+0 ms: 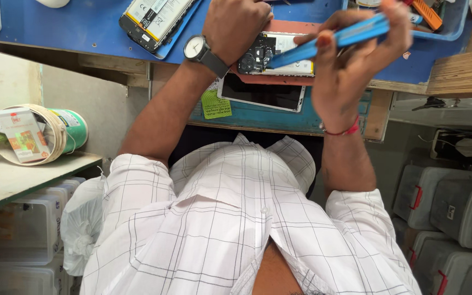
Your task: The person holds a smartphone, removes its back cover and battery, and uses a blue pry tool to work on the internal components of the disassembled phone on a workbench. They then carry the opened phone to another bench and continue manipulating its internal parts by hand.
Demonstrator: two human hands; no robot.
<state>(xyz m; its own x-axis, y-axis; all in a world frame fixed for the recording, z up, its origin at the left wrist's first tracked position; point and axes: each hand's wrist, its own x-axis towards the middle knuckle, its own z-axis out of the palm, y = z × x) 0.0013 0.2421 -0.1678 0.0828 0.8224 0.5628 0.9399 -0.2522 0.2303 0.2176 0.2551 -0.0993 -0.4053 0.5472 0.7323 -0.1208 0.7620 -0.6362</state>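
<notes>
Slim blue plastic tool (334, 41), right-hand (356, 60) grip

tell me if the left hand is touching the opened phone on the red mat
Touching: the head view shows the left hand resting directly on the opened phone, covering its upper left part.

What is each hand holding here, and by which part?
The right hand grips a blue tool around its upper half, leaving the lower tip free. The left hand presses on the opened phone, holding it down at its top edge.
</notes>
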